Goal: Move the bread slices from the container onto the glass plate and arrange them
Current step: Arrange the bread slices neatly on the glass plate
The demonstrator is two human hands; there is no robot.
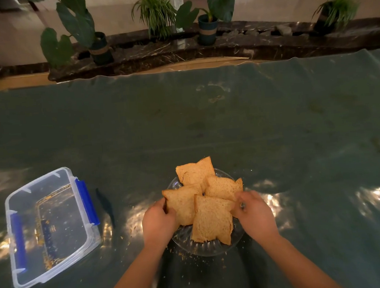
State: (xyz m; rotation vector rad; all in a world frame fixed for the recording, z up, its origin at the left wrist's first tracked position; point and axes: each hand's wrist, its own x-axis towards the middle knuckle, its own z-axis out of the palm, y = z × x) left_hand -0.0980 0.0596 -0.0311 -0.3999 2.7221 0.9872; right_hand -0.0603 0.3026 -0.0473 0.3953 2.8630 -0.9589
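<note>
Now, by parts:
Step in hand: arranging, not carrying; transfer judged finished.
Container (51,227): clear plastic box with blue clips, at the left of the counter (205,124), well apart from the plate; no slices inside, only crumbs on its floor.
Bread slices: four on view, all on the glass plate (206,248), overlapping like a fan. Far slice (196,173) overhanging the far rim; right slice (223,187) and left slice (182,204) below it; near slice (212,220) lying across both.
Left hand (160,222): curled around the outer edge of the left slice, fingers closed on it; thumb side hidden behind the bread.
Right hand (253,213): fingertips pinched at the edge where right slice and near slice meet; which of the two is gripped, impossible to tell.
Next move, as a judgement: small nudges inward, light pressure only, to even the overlap and draw the far slice back over the glass.
Risk: soft crumb tearing or shedding; loose crumbs (186,256) already beside the near rim.
</note>
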